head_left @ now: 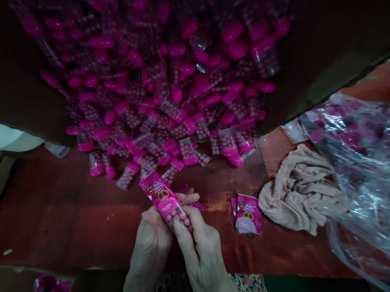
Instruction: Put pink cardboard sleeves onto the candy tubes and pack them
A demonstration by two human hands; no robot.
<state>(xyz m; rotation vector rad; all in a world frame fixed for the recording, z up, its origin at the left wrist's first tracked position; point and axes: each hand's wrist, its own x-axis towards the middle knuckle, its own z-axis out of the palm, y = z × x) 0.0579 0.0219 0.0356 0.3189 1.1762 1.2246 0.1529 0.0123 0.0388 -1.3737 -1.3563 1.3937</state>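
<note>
In the middle of the view, a clear pack of pink candy balls [167, 201] with a pink printed label is held at a slant, pointing up and left. My right hand [202, 246] grips its lower end, thumb on top over the balls. My left hand [153, 235] is closed at the pack's underside and left edge, with most of its fingers hidden. Part of another pink printed label shows behind my right fingers. Just beyond the pack, several clear candy containers with pink caps [129, 175] lie on the reddish wooden table [66, 210].
A large heap of pink-capped candy containers [173, 91] spills from a dark open box [309, 51]. To the right lie pink printed labels [248, 214], a crumpled beige cloth [303, 188] and a clear plastic bag [371, 186] with pink items. A cardboard box [4, 280] stands lower left.
</note>
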